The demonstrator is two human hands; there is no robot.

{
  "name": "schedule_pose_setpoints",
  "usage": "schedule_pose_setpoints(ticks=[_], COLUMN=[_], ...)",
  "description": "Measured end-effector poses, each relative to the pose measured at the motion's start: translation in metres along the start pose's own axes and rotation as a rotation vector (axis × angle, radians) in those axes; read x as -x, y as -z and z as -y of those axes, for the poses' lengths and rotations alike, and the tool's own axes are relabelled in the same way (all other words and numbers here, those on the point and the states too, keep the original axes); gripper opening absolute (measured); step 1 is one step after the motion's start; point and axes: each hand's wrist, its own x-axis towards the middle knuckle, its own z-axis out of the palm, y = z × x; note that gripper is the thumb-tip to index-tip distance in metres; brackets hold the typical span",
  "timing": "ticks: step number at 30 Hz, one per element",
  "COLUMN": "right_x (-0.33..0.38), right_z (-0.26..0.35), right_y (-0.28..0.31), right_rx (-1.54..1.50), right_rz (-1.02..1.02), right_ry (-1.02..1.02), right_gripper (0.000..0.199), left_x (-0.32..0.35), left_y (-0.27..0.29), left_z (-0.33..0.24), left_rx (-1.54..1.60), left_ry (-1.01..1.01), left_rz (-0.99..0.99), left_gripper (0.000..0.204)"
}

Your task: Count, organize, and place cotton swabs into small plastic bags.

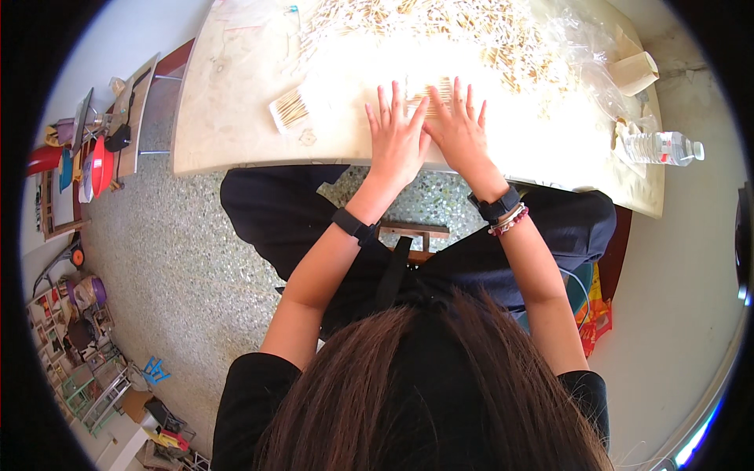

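My left hand [395,145] lies palm down near the front edge of the table [228,118], fingers spread and holding nothing. Beside it, thumbs close together, my right hand [463,141] is also open and flat with its fingers apart. Between and just beyond my fingertips is a small row of thin wooden sticks [430,93] that look like cotton swabs; my fingers partly cover it and glare washes it out. To the left of my hands lies a small clear-and-white pack [290,111] with similar sticks side by side in it.
A large loose heap of the same sticks [510,47] spreads across the far table. At the right are crumpled clear plastic [589,55], a cardboard-coloured roll [633,74] and a clear plastic bottle [660,147] on its side. A wooden bar [412,229] shows below the table.
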Motion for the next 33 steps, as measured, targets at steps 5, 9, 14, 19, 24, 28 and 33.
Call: schedule_pose_setpoints(ticks=[5, 9, 14, 19, 24, 28, 33], right_x=[0.002, 0.003, 0.004, 0.007, 0.008, 0.008, 0.003], right_z=[0.000, -0.001, -0.003, -0.003, -0.006, -0.011, -0.009], right_y=[-0.001, -0.001, 0.001, 0.001, 0.003, 0.007, 0.014], right_rx=[0.021, 0.015, -0.037, -0.058, -0.089, -0.162, -0.819], right_rz=[-0.001, -0.008, 0.014, 0.018, 0.033, 0.030, -0.109], right_ry=[-0.003, 0.003, 0.005, 0.013, 0.033, 0.071, -0.119], right_gripper=[0.063, 0.063, 0.063, 0.061, 0.060, 0.059, 0.050], left_x=[-0.003, -0.008, -0.015, -0.012, -0.010, -0.010, -0.022], left_y=[-0.003, -0.006, -0.011, -0.010, -0.011, -0.012, -0.021], left_z=[-0.002, 0.003, 0.010, 0.009, 0.007, 0.004, 0.013], left_rx=[-0.026, -0.031, -0.088, -0.077, -0.070, 0.033, 0.922], left_ry=[-0.015, 0.002, 0.019, 0.027, 0.027, 0.042, 0.238], left_rz=[0.002, -0.010, -0.053, 0.016, 0.003, -0.022, -0.437], left_gripper=[0.057, 0.057, 0.056, 0.052, 0.050, 0.048, 0.034])
